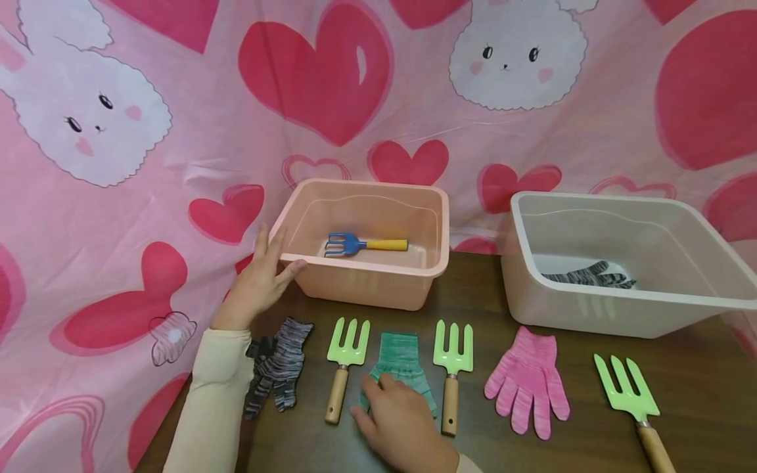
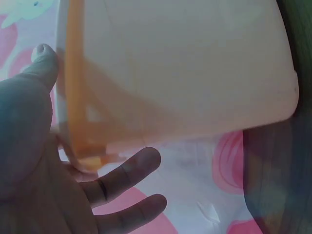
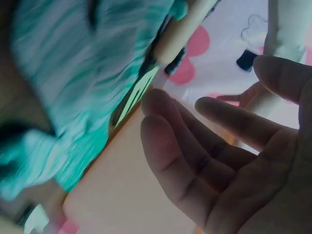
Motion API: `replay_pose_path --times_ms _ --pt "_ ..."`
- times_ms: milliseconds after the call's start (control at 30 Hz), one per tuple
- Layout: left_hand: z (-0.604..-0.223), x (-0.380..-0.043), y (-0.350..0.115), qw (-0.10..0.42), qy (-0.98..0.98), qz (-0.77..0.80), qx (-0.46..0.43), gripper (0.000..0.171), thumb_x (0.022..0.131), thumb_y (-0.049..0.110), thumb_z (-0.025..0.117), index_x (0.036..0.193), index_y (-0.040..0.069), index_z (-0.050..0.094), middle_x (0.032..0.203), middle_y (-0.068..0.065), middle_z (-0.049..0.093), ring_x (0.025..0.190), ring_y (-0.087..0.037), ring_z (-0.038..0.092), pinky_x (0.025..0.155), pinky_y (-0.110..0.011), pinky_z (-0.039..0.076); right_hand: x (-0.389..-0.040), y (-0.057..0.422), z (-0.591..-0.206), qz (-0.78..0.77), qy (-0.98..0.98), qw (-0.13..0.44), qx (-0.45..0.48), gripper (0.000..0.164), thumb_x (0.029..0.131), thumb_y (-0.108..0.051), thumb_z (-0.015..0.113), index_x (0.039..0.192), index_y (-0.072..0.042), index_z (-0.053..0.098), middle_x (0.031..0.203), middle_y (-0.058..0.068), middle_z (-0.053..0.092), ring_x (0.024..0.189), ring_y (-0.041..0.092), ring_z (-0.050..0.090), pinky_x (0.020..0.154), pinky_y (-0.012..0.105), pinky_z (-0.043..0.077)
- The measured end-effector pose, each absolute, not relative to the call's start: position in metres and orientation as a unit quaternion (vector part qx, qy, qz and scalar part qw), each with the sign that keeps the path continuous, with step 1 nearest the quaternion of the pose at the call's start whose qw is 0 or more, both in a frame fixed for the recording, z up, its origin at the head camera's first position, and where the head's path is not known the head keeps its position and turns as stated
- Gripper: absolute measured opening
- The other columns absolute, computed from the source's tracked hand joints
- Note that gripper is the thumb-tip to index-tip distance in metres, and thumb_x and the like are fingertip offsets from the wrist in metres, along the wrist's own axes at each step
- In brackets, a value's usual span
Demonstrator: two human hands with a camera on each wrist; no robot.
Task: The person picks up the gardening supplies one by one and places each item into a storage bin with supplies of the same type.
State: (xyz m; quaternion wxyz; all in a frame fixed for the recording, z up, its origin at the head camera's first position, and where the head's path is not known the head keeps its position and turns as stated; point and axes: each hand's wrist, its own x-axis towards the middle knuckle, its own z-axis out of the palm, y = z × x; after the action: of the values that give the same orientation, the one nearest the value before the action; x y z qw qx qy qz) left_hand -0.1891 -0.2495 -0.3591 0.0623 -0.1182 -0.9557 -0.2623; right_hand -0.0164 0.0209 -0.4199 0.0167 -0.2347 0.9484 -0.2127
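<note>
At the front left corner of a pink plastic basin (image 1: 361,286), my left hand (image 1: 255,286) touches the rim. Its thumb lies on the rim and its fingers are extended, as the left wrist view also shows. A blue hand fork with a yellow handle (image 1: 384,244) lies inside that basin. My right hand (image 1: 408,420) is over a green glove (image 1: 399,351) and covers part of it. In the right wrist view its loosely bent fingers (image 3: 163,146) stand apart from the glove and hold nothing. Green garden forks (image 1: 338,391) (image 1: 451,401) flank the glove.
A dark grey glove (image 1: 286,361) lies below my left hand. To the right are a pink glove (image 1: 529,381) and another green fork (image 1: 633,394). A whitish basin (image 1: 591,305) at the back right contains a grey striped glove (image 1: 591,274). A heart-patterned cloth (image 1: 207,131) hangs behind.
</note>
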Motion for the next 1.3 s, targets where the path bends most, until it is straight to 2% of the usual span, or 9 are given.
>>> replay_pose_path --times_ms 200,467,600,700,867,967,1033,1167,1300 --pt "-0.359 -0.201 -0.26 0.064 -0.952 -0.274 -0.122 0.088 0.1 0.054 0.055 0.163 0.009 0.013 0.165 -0.027 -0.001 0.14 -0.057 0.027 0.109 -0.068 0.028 -0.018 -0.005 -0.421 -0.213 0.938 0.061 -0.267 0.046 0.096 -0.044 0.068 0.128 -0.012 0.067 0.092 0.001 0.061 0.074 0.01 0.059 0.057 0.029 0.05" --pt "-0.362 -0.208 -0.26 0.069 -0.951 -0.28 -0.114 0.089 0.099 0.059 0.051 0.162 0.005 0.016 0.165 -0.026 0.007 0.148 -0.048 0.017 0.114 -0.065 0.021 -0.021 -0.031 -0.434 -0.189 0.931 0.038 -0.308 0.054 0.094 -0.046 0.07 0.14 -0.02 0.06 0.093 0.005 0.065 0.069 0.011 0.061 0.048 0.027 0.044" --pt "-0.365 -0.208 -0.261 0.078 -0.95 -0.283 -0.109 0.089 0.099 0.058 0.052 0.161 0.005 0.018 0.166 -0.023 0.009 0.148 -0.046 0.017 0.115 -0.064 0.02 -0.021 -0.032 -0.438 -0.171 0.932 0.026 -0.318 0.032 0.093 -0.045 0.071 0.112 -0.019 0.071 0.08 -0.001 0.057 0.063 0.008 0.054 0.044 0.026 0.039" --pt "-0.366 -0.208 -0.26 0.082 -0.948 -0.288 -0.109 0.091 0.098 0.062 0.05 0.162 0.006 0.017 0.166 -0.022 0.009 0.149 -0.045 0.017 0.114 -0.064 0.02 -0.021 -0.031 -0.439 -0.173 0.934 0.033 -0.31 0.027 0.093 -0.045 0.071 0.093 -0.019 0.067 0.075 -0.003 0.049 0.059 0.007 0.049 0.042 0.025 0.036" --pt "-0.365 -0.208 -0.26 0.086 -0.946 -0.293 -0.107 0.093 0.096 0.066 0.049 0.162 0.008 0.017 0.166 -0.021 0.01 0.149 -0.044 0.017 0.115 -0.064 0.02 -0.021 -0.028 -0.441 -0.178 0.938 0.019 -0.296 0.028 0.09 -0.044 0.075 0.089 -0.018 0.064 0.076 -0.001 0.049 0.057 0.009 0.051 0.042 0.026 0.037" --pt "-0.364 -0.208 -0.26 0.09 -0.945 -0.295 -0.108 0.089 0.099 0.058 0.053 0.162 0.007 0.017 0.166 -0.021 0.011 0.15 -0.043 0.017 0.115 -0.063 0.02 -0.019 -0.028 -0.444 -0.171 0.945 -0.006 -0.277 0.037 0.085 -0.041 0.081 0.098 -0.013 0.061 0.075 0.0 0.051 0.054 0.01 0.052 0.04 0.027 0.037" --pt "-0.364 -0.208 -0.26 0.091 -0.944 -0.297 -0.108 0.085 0.1 0.052 0.056 0.162 0.007 0.018 0.166 -0.021 0.011 0.15 -0.043 0.016 0.116 -0.063 0.02 -0.017 -0.03 -0.448 -0.163 0.954 -0.019 -0.25 0.053 0.08 -0.04 0.085 0.112 -0.007 0.059 0.074 0.001 0.053 0.05 0.012 0.052 0.039 0.027 0.036" --pt "-0.366 -0.209 -0.26 0.094 -0.942 -0.303 -0.11 0.084 0.1 0.047 0.058 0.162 0.006 0.018 0.166 -0.021 0.012 0.15 -0.042 0.015 0.116 -0.063 0.019 -0.014 -0.036 -0.456 -0.133 0.971 -0.05 -0.194 0.083 0.07 -0.044 0.091 0.125 0.005 0.053 0.072 0.005 0.057 0.046 0.014 0.053 0.037 0.028 0.039" --pt "-0.368 -0.21 -0.259 0.096 -0.94 -0.307 -0.114 0.086 0.1 0.051 0.056 0.161 0.004 0.019 0.166 -0.022 0.013 0.151 -0.041 0.014 0.117 -0.061 0.018 -0.014 -0.04 -0.462 -0.092 0.975 -0.101 -0.173 0.073 0.069 -0.043 0.091 0.113 0.007 0.06 0.067 0.005 0.056 0.044 0.014 0.053 0.035 0.028 0.041"
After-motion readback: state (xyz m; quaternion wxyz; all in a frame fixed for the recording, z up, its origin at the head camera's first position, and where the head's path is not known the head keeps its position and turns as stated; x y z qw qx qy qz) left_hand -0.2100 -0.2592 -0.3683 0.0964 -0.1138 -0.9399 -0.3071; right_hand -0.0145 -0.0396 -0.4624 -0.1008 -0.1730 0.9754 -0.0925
